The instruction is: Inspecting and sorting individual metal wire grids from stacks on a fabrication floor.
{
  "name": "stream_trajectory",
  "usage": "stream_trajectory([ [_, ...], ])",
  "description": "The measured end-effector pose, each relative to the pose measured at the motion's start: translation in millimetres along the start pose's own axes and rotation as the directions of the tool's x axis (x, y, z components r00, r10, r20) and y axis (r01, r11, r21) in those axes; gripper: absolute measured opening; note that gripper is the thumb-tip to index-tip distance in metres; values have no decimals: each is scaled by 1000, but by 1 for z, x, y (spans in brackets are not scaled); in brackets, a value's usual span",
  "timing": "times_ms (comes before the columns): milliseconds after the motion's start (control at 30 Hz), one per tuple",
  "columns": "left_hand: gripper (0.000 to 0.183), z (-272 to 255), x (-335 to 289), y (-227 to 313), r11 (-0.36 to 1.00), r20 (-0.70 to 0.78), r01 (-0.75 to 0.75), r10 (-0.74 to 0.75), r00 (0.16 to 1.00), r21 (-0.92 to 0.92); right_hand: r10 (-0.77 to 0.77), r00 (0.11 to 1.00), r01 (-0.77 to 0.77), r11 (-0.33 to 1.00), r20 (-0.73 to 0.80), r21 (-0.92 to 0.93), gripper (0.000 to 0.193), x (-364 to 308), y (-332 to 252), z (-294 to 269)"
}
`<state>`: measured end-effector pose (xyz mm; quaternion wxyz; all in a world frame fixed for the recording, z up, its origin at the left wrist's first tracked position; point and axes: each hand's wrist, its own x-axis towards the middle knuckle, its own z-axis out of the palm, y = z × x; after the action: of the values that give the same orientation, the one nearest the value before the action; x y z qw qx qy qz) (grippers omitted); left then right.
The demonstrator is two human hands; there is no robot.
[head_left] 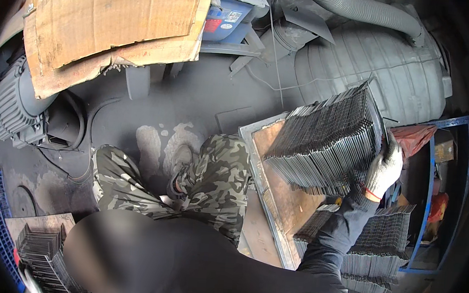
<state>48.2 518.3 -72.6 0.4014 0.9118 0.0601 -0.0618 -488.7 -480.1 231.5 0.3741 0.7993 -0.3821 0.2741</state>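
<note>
My right hand [385, 168], in a whitish glove with a blackened fingertip area and a red band at the wrist, is closed against the right end of a long stack of thin dark corrugated plates [323, 137]. Its fingers are partly hidden at the end plate. The stack stands on a brown board [290, 206] set in a grey metal-edged bench top. A pale curved patch [31, 282] at the lower left rim, beside another stack of dark plates [52, 256], may be my left glove; no fingers can be made out there.
More plate stacks [379, 235] stand beyond my right forearm, near a blue metal rack [424, 216]. Cardboard sheets [118, 16] lie at upper left above a motor [17, 102]. A large grey tank [370, 69] and a ribbed hose [366, 11] fill the upper right. My camouflage-trousered legs [215, 183] are between.
</note>
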Motion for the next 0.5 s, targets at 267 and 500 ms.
stream_trajectory([
  [267, 46, 14, -18, 42, 990, -92, 85, -74, 993, 115, 52, 995, -41, 991, 84, -128, 37, 2, -7, -2],
  [500, 49, -25, -21, 41, 916, -156, 311, -279, 948, 255, 10, 997, -6, 998, 70, -59, 32, -11, -3, 12],
])
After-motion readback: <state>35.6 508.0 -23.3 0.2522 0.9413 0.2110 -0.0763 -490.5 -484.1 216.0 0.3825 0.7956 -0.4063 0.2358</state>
